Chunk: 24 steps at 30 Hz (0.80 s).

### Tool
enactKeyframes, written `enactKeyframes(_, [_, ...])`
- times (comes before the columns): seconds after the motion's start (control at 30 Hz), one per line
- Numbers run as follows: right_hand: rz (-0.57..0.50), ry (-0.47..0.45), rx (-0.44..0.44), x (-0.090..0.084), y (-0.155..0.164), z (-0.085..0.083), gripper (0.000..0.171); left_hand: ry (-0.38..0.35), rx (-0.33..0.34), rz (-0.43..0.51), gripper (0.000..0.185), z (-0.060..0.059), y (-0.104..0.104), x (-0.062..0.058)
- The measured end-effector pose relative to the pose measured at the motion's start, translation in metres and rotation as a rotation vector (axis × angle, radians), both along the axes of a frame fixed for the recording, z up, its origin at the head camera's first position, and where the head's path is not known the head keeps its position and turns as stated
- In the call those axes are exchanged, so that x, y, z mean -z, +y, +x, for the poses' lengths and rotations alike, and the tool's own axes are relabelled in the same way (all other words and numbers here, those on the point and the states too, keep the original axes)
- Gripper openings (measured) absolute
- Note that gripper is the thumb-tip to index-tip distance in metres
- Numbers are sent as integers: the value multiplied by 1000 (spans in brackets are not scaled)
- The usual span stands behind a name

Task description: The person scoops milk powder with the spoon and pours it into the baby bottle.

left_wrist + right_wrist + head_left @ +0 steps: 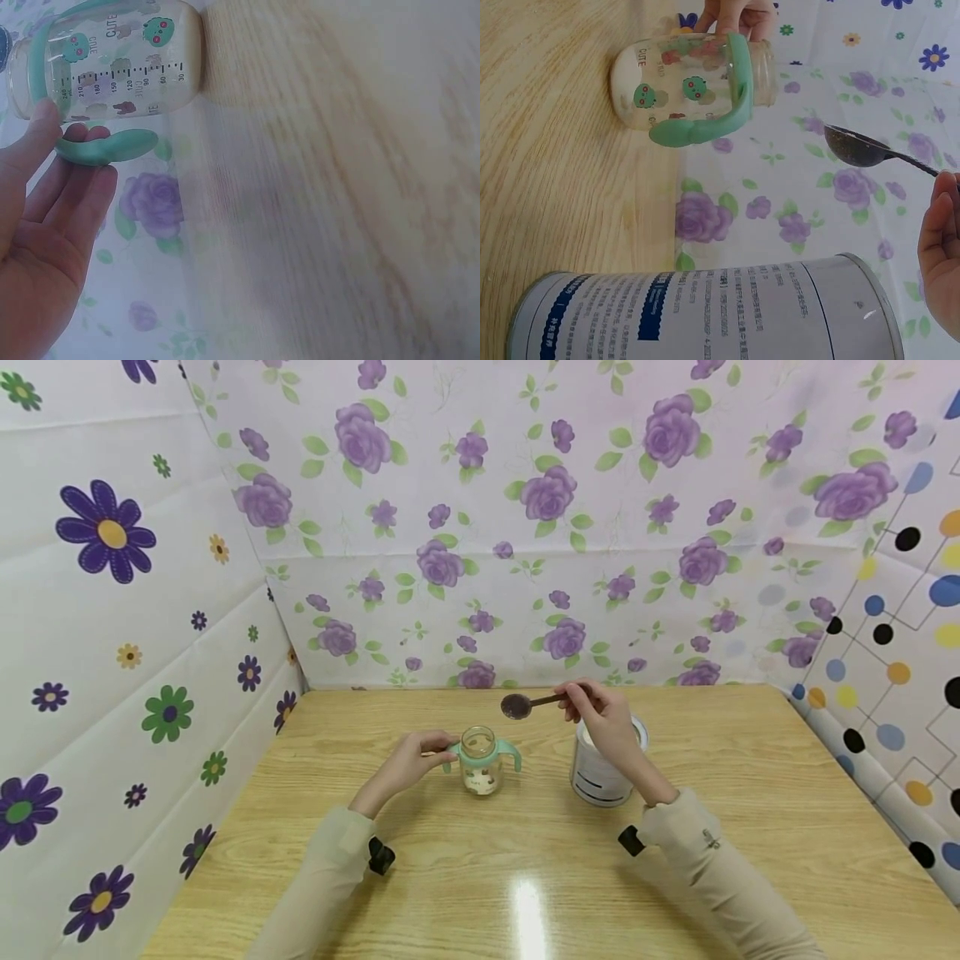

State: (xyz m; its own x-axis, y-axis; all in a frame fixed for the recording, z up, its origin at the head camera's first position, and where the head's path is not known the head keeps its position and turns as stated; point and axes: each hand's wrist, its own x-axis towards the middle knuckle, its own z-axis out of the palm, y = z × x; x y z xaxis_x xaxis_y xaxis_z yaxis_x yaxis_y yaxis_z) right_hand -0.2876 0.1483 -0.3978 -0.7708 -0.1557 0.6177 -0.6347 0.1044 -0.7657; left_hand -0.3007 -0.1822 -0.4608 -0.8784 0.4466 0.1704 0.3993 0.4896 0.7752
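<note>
A clear baby bottle (481, 770) with a mint-green two-handled collar stands upright and uncapped on the table. White powder lies at its bottom, seen in the right wrist view, and measuring marks run up its side. My left hand (417, 758) holds the bottle's left handle (109, 147) between thumb and fingers. Above and to the right, my right hand (597, 714) pinches the handle of a dark brown spoon (517, 706). Its bowl hangs in the air, slightly right of the bottle's mouth, with residue on its surface.
A white tin (600, 777) with printed text stands right of the bottle, partly under my right forearm. The wooden table (480, 877) meets a floral cloth backdrop (465, 568) behind, with patterned cloths at both sides.
</note>
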Motion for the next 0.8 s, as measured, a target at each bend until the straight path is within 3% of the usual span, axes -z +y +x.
enactKeyframes(0.07, [-6, -3, 9, 0, 2, -1, 26, -8, -2, -2, 33, 0, 1, -1])
enactKeyframes(0.3, [-35, -2, 10, -2, 11, -1, 24, -7, 20, -26, 32, 25, 9, -35])
enactKeyframes(0.8, [-136, 29, 48, -23, 22, 11, 24, -4, 26, -22, 32, 26, 10, -36])
